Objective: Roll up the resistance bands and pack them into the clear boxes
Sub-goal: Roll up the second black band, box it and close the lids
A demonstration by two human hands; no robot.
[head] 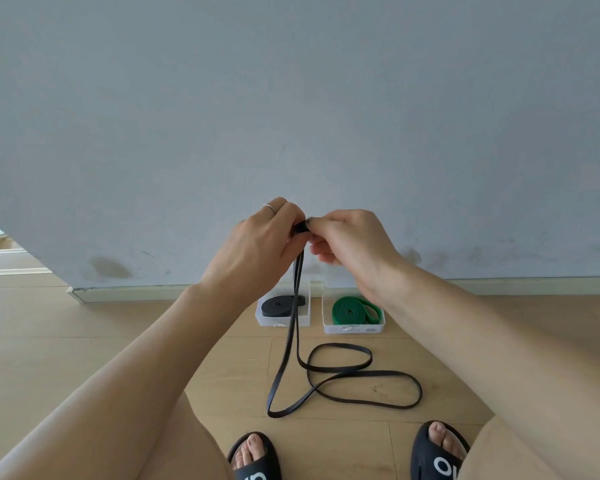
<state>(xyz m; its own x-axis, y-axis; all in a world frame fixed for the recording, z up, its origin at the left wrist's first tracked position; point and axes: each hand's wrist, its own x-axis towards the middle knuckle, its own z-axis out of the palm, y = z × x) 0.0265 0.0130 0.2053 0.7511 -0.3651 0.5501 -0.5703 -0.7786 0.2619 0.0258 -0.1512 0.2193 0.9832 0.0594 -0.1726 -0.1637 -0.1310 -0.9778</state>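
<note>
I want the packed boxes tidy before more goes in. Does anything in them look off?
Yes: in the right box, the green band is only partly coiled; a loose loop pokes out toward the right wall. The black roll in the left box looks tidy, though partly hidden by the hanging band.

A single wide-angle camera on my head looks forward and down, close over my left hand point(257, 242) and right hand point(350, 237). It faces a pale wall point(291, 98), taking in the wooden floor point(84, 323) down to my sandalled feet point(253, 455).
</note>
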